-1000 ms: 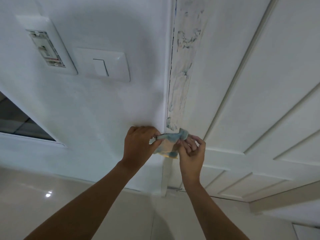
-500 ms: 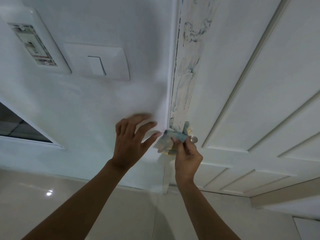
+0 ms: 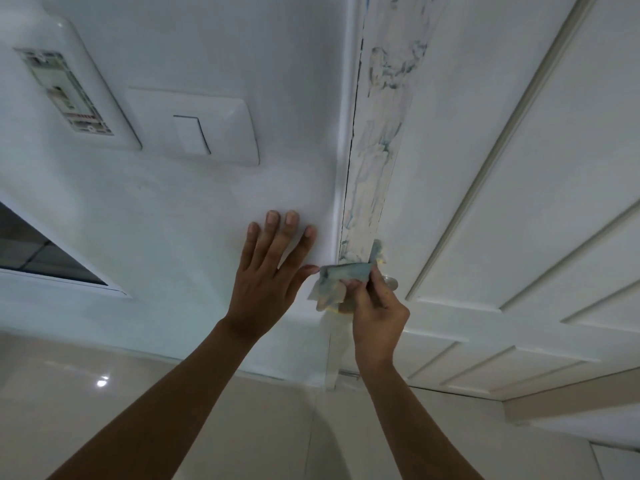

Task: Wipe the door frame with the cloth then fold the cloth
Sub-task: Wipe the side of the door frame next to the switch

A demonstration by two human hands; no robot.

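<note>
The door frame (image 3: 375, 161) is a white vertical strip with blue-green smears and worn paint, between the wall and the door. A small bunched cloth (image 3: 341, 277), blue-green with pale yellow patches, is pressed against the frame's lower stretch. My right hand (image 3: 375, 306) grips the cloth from below, fingers curled around it. My left hand (image 3: 273, 271) lies flat on the wall just left of the frame, fingers spread, its thumb tip almost touching the cloth. Part of the cloth is hidden behind my right fingers.
A white panelled door (image 3: 519, 202) fills the right side, with a metal knob (image 3: 391, 282) peeking out behind my right hand. A light switch (image 3: 194, 133) and a wall box with a label (image 3: 65, 91) sit on the wall at left. A dark window opening (image 3: 31, 251) is lower left.
My left hand let go of the cloth, opened and moved up to lie flat on the wall. My right hand keeps the cloth against the frame.
</note>
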